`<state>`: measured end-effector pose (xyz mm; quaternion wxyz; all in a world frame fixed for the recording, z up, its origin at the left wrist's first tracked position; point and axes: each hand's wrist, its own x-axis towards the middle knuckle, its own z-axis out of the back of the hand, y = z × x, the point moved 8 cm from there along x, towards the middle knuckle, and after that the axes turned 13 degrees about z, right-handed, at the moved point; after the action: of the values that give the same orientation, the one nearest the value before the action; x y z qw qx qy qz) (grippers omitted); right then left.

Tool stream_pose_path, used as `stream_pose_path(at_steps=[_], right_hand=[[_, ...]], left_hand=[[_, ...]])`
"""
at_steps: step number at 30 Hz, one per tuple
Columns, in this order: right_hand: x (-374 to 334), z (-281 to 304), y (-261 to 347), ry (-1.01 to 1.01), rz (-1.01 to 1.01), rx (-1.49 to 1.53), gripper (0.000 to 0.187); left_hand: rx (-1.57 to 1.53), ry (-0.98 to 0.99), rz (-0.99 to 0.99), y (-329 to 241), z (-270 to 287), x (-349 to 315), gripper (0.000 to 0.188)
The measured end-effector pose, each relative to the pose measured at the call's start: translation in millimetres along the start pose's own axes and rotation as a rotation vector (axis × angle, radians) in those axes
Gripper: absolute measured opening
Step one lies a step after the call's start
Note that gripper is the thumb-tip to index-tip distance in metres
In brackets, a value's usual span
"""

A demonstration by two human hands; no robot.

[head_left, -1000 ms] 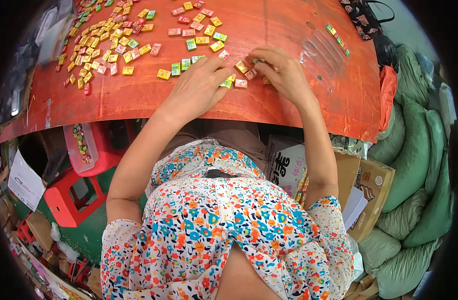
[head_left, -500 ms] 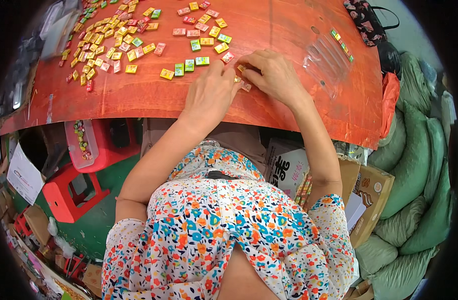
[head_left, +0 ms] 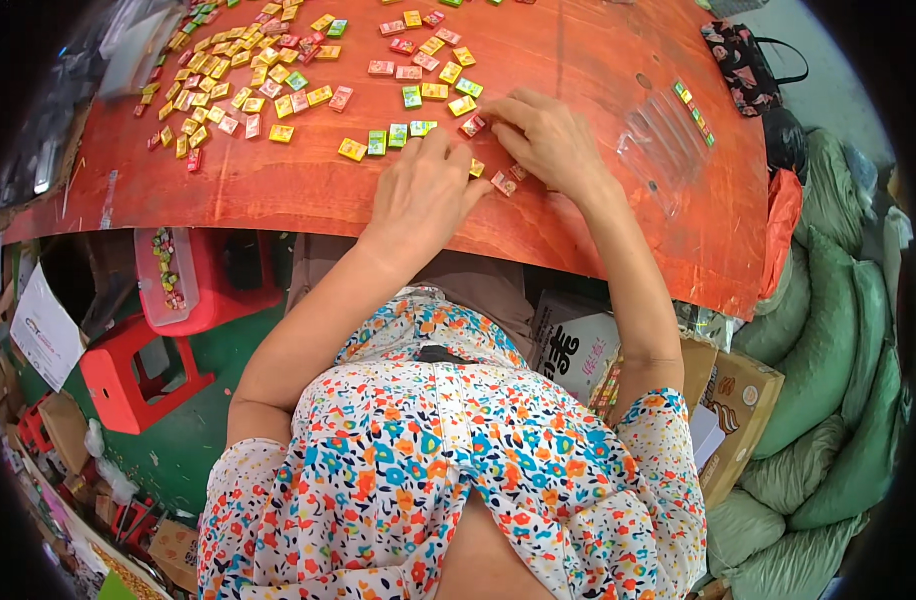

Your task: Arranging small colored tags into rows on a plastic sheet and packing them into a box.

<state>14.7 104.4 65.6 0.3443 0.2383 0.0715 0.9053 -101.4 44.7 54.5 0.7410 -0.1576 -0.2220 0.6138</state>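
Note:
Both hands work over small candy-sized boxes on the red table. My left hand (head_left: 416, 195) rests near the front edge, knuckles bent and thumb apart from the fingers. A yellow box (head_left: 476, 168) lies between its thumb and forefinger, partly hidden. Just right of the thumb are two pink boxes (head_left: 504, 184), the farther one close under my right hand (head_left: 553, 145). The right hand's fingers are apart, their tips at a red box (head_left: 472, 126) on the table. Left of my hands runs a short row of green boxes (head_left: 377, 142) with a yellow box (head_left: 352, 149) at its end.
Many yellow, pink, red and green boxes (head_left: 218, 90) lie scattered at the far left. A looser group (head_left: 435, 91) lies beyond my hands. To the right is a clear plastic tray (head_left: 663, 150) with a strip of boxes (head_left: 694, 114) along one side. A black patterned bag (head_left: 743, 65) sits beyond.
My right hand has moved away from my left, its fingertips reaching the red box. The pink boxes and the yellow one between my hands are more exposed. The view has shifted slightly.

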Motion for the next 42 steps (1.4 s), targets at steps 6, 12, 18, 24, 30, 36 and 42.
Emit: stream_pose_path(at_steps=[6, 12, 18, 24, 30, 36, 42], right_hand=[[-8, -3, 19, 0.177, 0.046, -0.171, 0.017], [-7, 4, -2, 0.107, -0.132, 0.204, 0.018], [2, -12, -24, 0.156, -0.258, 0.297, 0.021], [5, -14, -11, 0.17, -0.073, 0.193, 0.023], [2, -17, -6, 0.131, -0.126, 0.151, 0.021], [-3, -18, 15, 0.232, -0.094, 0.096, 0.024], [-34, 19, 6, 0.146, -0.056, 0.171, 0.028]], left_hand=[[0.024, -0.06, 0.005, 13, 2, 3, 0.019], [-0.015, -0.081, 0.012, 24, 19, -3, 0.031], [-0.06, -0.018, 0.035, 33, 22, -16, 0.038], [-0.091, 0.006, 0.156, 47, 20, -5, 0.031], [-0.123, -0.053, 0.096, 41, 20, -2, 0.037], [-0.122, -0.023, 0.002, 32, 8, 6, 0.045], [0.027, -0.094, -0.067, 21, 11, 9, 0.042]])
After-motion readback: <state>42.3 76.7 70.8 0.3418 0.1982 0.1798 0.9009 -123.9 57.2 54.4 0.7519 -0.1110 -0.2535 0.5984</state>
